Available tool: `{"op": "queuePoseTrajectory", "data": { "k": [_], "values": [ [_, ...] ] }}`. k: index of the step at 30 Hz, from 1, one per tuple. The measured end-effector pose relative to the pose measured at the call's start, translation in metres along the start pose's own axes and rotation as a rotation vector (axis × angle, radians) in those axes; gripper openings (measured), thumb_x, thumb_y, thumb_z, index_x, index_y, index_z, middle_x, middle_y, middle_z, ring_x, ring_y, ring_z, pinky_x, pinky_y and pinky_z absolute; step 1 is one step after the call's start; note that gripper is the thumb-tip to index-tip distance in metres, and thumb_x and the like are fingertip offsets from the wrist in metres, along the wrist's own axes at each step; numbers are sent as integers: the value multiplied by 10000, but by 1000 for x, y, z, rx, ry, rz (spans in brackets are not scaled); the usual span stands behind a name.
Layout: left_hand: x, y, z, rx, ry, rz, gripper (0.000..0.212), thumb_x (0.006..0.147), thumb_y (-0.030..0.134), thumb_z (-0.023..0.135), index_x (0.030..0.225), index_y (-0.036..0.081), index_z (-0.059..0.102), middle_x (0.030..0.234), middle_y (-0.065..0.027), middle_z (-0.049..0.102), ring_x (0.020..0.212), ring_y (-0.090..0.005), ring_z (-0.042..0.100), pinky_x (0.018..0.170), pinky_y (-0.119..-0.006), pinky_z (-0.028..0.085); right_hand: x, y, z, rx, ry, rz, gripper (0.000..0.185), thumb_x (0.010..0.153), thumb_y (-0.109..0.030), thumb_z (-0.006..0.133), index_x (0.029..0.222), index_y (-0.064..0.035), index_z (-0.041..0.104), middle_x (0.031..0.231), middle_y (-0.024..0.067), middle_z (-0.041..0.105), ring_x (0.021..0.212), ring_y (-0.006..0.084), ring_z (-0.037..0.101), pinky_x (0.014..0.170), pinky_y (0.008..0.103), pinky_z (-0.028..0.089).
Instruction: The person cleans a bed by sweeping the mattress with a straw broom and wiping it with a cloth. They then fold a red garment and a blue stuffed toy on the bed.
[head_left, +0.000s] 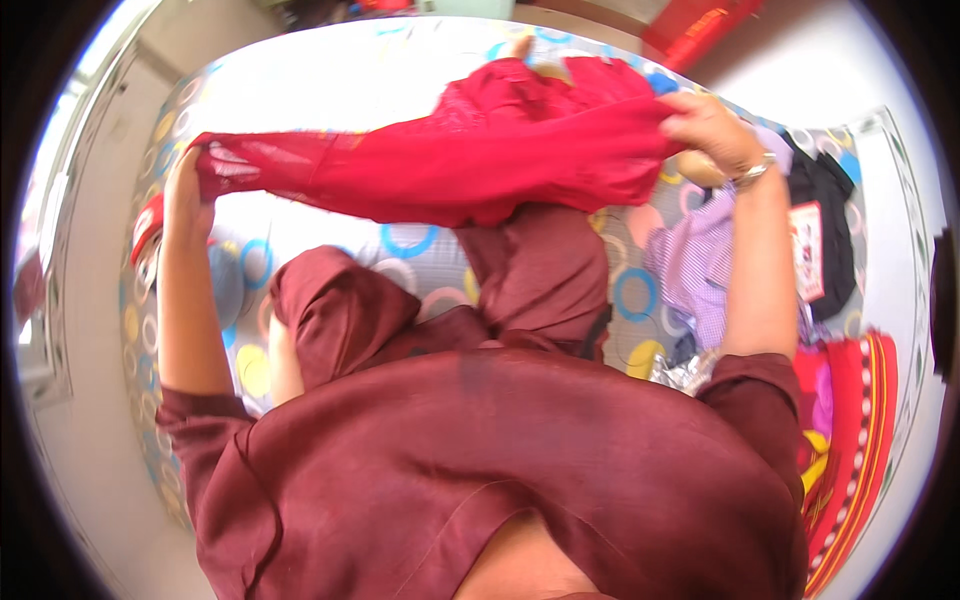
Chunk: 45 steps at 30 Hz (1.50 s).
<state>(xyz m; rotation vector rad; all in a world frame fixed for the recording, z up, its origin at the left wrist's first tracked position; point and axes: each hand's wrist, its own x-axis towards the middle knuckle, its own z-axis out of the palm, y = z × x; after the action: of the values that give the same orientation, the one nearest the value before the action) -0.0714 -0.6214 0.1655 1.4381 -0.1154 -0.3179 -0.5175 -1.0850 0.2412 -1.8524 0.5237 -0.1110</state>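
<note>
A red cloth garment (450, 169) with a sheer, see-through part at its left end is stretched sideways above my lap. My left hand (187, 187) grips the sheer end. At the other end, my right hand (705, 131) pinches the cloth between thumb and fingers; a metal band circles that wrist. More of the red fabric bunches up on the far side, toward the right, over the patterned bedsheet (409, 240). My folded legs in maroon trousers (547, 277) lie below the cloth.
Right of me lie a checked lilac cloth (694, 262), a black item (829, 225) with a printed card (806, 251), and a red striped textile (859, 435). A stuffed toy (225, 281) with a red cap sits beyond my left forearm.
</note>
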Motion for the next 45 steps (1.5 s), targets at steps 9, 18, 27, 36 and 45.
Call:
{"op": "queuePoseTrajectory", "data": {
  "k": [9, 18, 27, 36, 45],
  "values": [
    [53, -74, -67, 258, 42, -183, 190, 880, 136, 465, 1006, 72, 591, 823, -67, 633, 655, -152, 601, 624, -276, 507, 136, -42, 2, 597, 215, -436, 332, 878, -25, 560, 1201, -14, 484, 1045, 88, 621, 952, 151, 577, 876, 311, 468],
    [-2, -151, -2, 975, -366, 196, 299, 849, 184, 555, 1081, -3, 582, 1032, -167, 593, 916, -223, 583, 801, -323, 471, 99, 122, 69, -850, -382, 195, 686, 707, 65, 484, 1375, -66, 399, 1315, 185, 506, 1227, 248, 486, 1018, 281, 373],
    [-162, -156, 217, 308, -1298, -671, 771, 923, 585, 376, 1370, -43, 342, 1368, -189, 423, 1224, -297, 456, 981, -418, 416, 18, 74, 76, -684, 286, -424, 160, 828, -139, 610, 970, -69, 637, 895, 128, 645, 815, 274, 639, 694, 338, 499],
    [-191, -138, 224, -704, -713, -614, 389, 948, 327, 464, 1237, 69, 503, 1249, -83, 553, 1156, -231, 516, 1016, -392, 376, -30, 14, 176, -319, 68, -639, 119, 824, -191, 616, 873, -83, 632, 817, 91, 633, 745, 283, 624, 643, 352, 498],
    [-186, -86, 150, -480, -572, -301, 400, 933, 174, 512, 1298, 27, 439, 1303, -91, 508, 1220, -217, 466, 1059, -372, 337, -4, 78, 193, -722, -46, -258, 302, 842, -189, 518, 1115, -82, 593, 1048, 135, 607, 952, 319, 610, 810, 415, 491]
  ]
}}
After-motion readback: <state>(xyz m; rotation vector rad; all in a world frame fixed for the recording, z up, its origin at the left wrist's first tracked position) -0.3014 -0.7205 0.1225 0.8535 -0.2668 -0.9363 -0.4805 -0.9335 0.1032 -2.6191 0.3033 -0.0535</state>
